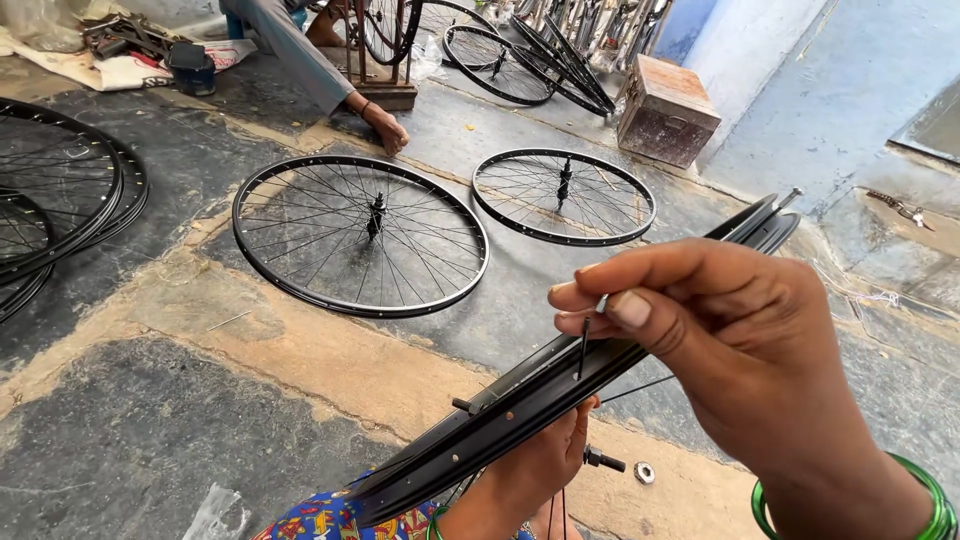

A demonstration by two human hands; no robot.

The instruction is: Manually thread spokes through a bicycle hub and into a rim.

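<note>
2 hands work 1 black rim (520,400): the left hand (530,465) grips it from below at 6 o'clock to steady it, while the right hand (700,320) pinches a spoke (584,350) into it.

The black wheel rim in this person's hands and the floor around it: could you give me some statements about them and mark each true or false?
1. The right hand pinches a thin spoke above the black rim. True.
2. The left hand grips the rim from below. True.
3. Exactly one finished wheel lies flat on the floor. False: at least two spoked wheels lie flat, with more at the left edge.
4. The wooden box stands on a wheel. False: it stands on the floor by the wall.
5. Green bangles circle the right wrist. True.
</note>
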